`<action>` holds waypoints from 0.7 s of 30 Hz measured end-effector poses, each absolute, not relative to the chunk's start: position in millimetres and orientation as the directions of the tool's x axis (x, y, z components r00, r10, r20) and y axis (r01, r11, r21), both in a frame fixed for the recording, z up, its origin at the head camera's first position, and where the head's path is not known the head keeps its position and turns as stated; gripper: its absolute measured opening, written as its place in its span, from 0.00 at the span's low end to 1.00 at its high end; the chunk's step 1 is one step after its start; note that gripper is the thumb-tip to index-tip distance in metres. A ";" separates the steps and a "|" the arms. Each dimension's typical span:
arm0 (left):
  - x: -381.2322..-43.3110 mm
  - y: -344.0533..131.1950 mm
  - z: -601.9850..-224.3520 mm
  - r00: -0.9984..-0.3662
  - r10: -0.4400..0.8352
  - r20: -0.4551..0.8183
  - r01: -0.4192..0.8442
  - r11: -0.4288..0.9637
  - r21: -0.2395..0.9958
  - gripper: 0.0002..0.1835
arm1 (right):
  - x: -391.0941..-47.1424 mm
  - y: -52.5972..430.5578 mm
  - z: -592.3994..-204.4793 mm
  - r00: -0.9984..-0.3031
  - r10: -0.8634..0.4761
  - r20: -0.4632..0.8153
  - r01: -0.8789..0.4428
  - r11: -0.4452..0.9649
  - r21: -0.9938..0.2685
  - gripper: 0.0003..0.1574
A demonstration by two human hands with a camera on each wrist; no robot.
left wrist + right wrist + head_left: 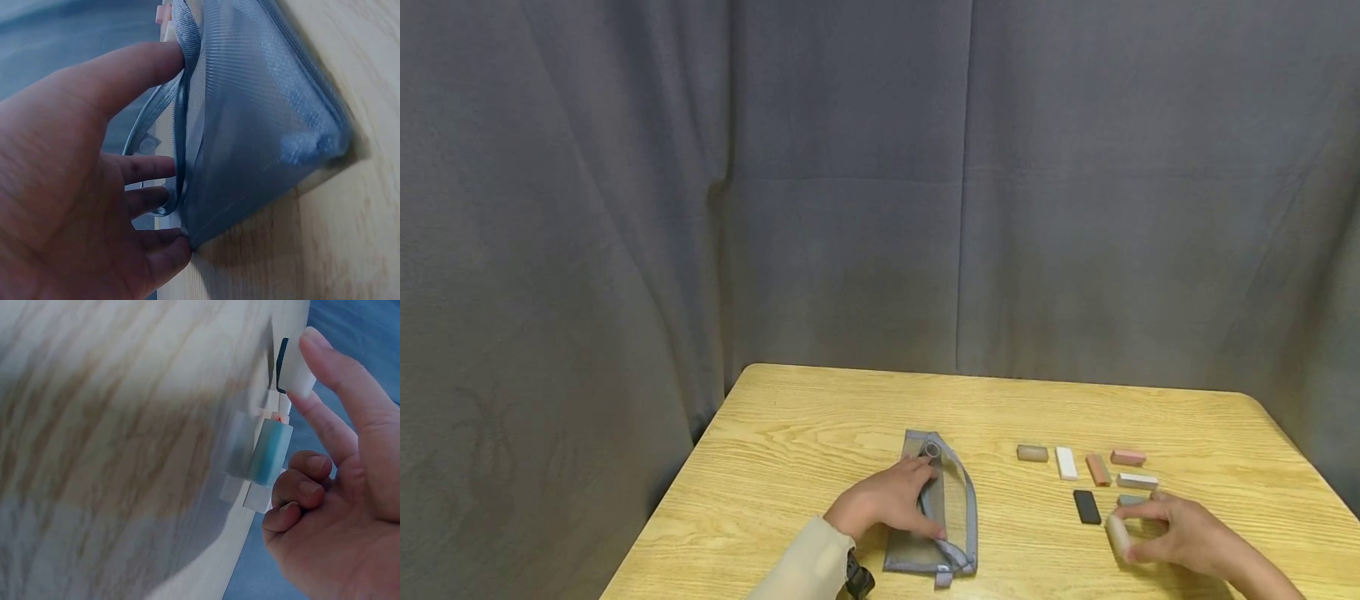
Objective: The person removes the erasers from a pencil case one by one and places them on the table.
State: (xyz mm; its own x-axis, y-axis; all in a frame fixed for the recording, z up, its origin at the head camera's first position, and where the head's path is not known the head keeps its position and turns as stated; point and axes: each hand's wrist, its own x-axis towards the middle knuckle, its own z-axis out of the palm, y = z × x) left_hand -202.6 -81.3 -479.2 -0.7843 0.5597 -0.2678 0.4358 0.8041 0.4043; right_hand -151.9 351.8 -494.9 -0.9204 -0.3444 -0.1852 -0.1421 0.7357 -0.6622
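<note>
A grey mesh zip pouch (958, 500) lies on the table with its zipped side gaping. My left hand (891, 500) holds it at the opening, thumb and fingers spread along the zipper edge (181, 119). Some fingertips go behind the zipper tape in the left wrist view. On the right, my right hand (1183, 533) pinches a whitish, rounded eraser (1117, 537) between thumb and index finger. That eraser (297, 369) stands on end between the two fingertips in the right wrist view, the other fingers curled toward the palm. A blue-green eraser (272, 450) lies close by.
Several more block-like erasers lie spread on the wooden table (820, 417): a black one (1086, 507), a white one (1066, 463), an orange one (1097, 470), a pink one (1128, 457), a white-and-grey one (1137, 481) and a brownish one (1032, 453). Grey curtains (850, 208) surround the table.
</note>
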 end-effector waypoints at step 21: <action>-201.5 -74.2 -493.4 -0.794 0.608 -0.023 0.541 0.723 0.430 0.46 | -151.6 345.0 -494.4 -0.908 -0.386 -0.164 -0.222 0.774 -0.594 0.42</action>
